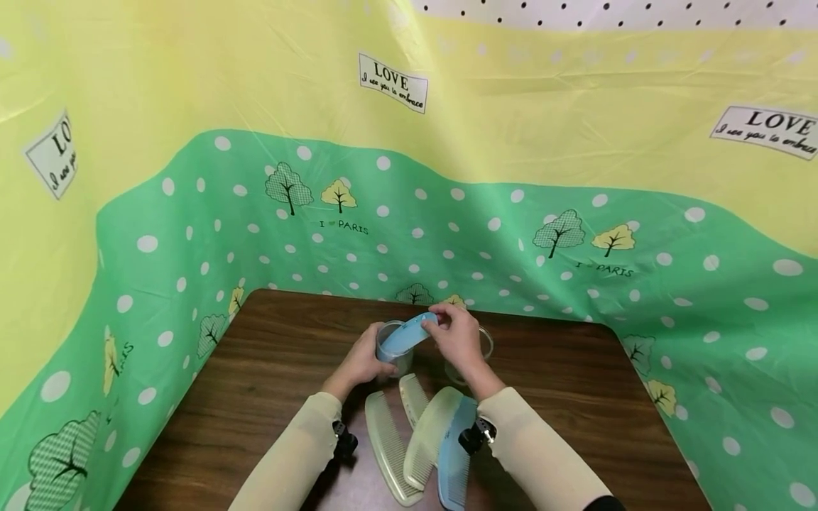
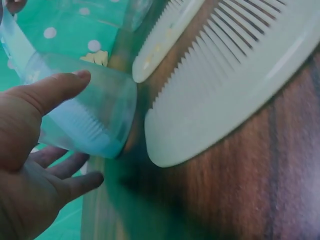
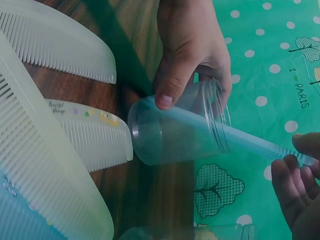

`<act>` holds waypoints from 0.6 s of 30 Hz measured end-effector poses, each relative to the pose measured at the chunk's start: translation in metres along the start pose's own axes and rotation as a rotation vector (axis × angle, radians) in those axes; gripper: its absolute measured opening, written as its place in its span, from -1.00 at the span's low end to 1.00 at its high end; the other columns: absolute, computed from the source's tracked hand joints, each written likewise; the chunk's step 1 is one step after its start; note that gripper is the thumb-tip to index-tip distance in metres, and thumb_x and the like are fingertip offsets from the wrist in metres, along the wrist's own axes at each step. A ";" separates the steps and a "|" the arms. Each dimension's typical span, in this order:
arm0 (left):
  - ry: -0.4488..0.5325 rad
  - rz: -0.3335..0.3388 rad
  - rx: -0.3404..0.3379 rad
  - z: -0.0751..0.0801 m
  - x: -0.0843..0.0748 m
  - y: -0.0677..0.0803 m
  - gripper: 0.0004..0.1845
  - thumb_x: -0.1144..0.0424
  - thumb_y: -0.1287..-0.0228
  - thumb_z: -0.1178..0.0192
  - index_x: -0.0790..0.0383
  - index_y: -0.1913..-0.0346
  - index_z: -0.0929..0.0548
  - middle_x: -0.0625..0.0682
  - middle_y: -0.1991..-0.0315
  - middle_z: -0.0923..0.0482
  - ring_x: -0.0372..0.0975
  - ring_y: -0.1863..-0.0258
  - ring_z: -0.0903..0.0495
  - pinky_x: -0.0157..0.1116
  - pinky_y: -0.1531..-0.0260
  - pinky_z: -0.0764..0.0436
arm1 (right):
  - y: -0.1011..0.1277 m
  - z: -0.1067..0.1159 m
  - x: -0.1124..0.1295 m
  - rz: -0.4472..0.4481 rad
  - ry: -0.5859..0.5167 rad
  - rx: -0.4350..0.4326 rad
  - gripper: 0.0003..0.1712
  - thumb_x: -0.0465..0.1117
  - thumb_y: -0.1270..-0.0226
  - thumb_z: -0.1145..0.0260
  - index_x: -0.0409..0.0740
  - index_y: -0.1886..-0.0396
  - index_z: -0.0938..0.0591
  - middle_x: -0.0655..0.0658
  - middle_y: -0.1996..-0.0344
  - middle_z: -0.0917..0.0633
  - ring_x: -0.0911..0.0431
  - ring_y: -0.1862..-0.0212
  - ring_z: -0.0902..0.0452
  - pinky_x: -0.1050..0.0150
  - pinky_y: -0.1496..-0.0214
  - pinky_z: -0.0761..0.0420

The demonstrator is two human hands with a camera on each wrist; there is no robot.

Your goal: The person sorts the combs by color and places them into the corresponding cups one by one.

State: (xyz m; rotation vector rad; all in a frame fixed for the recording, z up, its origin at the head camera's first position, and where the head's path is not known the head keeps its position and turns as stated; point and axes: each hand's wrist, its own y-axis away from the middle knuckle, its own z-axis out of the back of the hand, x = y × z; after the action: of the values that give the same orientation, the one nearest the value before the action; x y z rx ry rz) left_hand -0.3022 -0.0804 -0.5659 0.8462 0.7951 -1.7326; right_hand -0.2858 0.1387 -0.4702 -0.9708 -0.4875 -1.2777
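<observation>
- Our left hand (image 1: 361, 360) grips the cup (image 1: 391, 348) on the tabletop (image 1: 268, 355).
- Our right hand (image 1: 456, 337) pinches the blue comb (image 1: 409, 333) — one end inside the cup.

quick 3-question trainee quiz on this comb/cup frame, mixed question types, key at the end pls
1. True or false: the left hand grips the clear cup.
2. Multiple choice: the blue comb pinched by the right hand is
A. lying flat on the table
B. partly inside the clear cup
C. under the pale combs
3. Fill in: besides the one in hand, a second blue comb lies on the wooden table beside ____ pale combs.

Key: 1 true; 2 B; 3 three.
</observation>
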 end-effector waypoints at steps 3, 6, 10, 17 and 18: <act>0.004 0.017 0.007 0.000 -0.003 -0.001 0.05 0.25 0.06 -0.66 0.32 -0.47 -0.26 0.28 -0.31 -0.44 0.08 -0.22 -0.49 0.06 -0.20 -0.50 | -0.001 0.004 0.001 0.004 0.007 0.047 -0.67 -0.24 -0.23 -0.56 -0.16 0.01 -0.77 -0.24 0.20 -0.71 0.06 0.33 -0.67 0.34 0.41 -0.63; 0.014 0.035 -0.002 -0.002 -0.003 -0.001 0.04 0.16 0.04 -0.66 0.31 -0.47 -0.26 0.26 -0.30 -0.45 0.06 -0.20 -0.51 0.05 -0.17 -0.52 | 0.000 0.008 0.001 0.000 -0.002 0.096 -0.61 -0.23 -0.23 -0.57 -0.16 -0.05 -0.75 -0.21 0.17 -0.70 0.05 0.30 -0.70 0.32 0.39 -0.65; 0.025 0.051 -0.031 -0.003 -0.002 -0.001 0.01 0.15 0.02 -0.65 0.24 -0.46 -0.30 0.22 -0.29 -0.49 0.03 -0.18 -0.53 0.03 -0.18 -0.52 | 0.002 0.014 0.000 0.016 0.011 0.135 -0.54 -0.18 -0.23 -0.58 -0.12 -0.13 -0.72 -0.19 0.11 -0.68 0.05 0.28 -0.68 0.29 0.31 -0.67; 0.024 0.050 -0.039 -0.003 0.000 -0.002 0.00 0.14 0.03 -0.66 0.23 -0.46 -0.32 0.22 -0.29 -0.52 0.03 -0.17 -0.56 0.02 -0.18 -0.55 | 0.009 0.027 -0.002 0.013 0.035 0.160 -0.47 -0.12 -0.22 -0.59 -0.04 -0.18 -0.69 -0.12 0.05 -0.71 0.07 0.26 -0.66 0.21 0.22 -0.67; 0.022 0.051 -0.035 -0.003 0.000 -0.002 0.01 0.14 0.03 -0.66 0.23 -0.46 -0.31 0.22 -0.29 -0.52 0.03 -0.17 -0.57 0.02 -0.18 -0.55 | 0.010 0.029 -0.002 0.014 0.036 0.160 -0.47 -0.12 -0.21 -0.59 -0.05 -0.18 -0.69 -0.12 0.05 -0.71 0.07 0.26 -0.66 0.22 0.22 -0.67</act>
State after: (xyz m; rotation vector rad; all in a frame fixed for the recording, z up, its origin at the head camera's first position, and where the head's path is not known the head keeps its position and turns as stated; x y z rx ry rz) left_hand -0.3036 -0.0777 -0.5675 0.8562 0.8091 -1.6631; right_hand -0.2711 0.1634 -0.4600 -0.8142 -0.5452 -1.2222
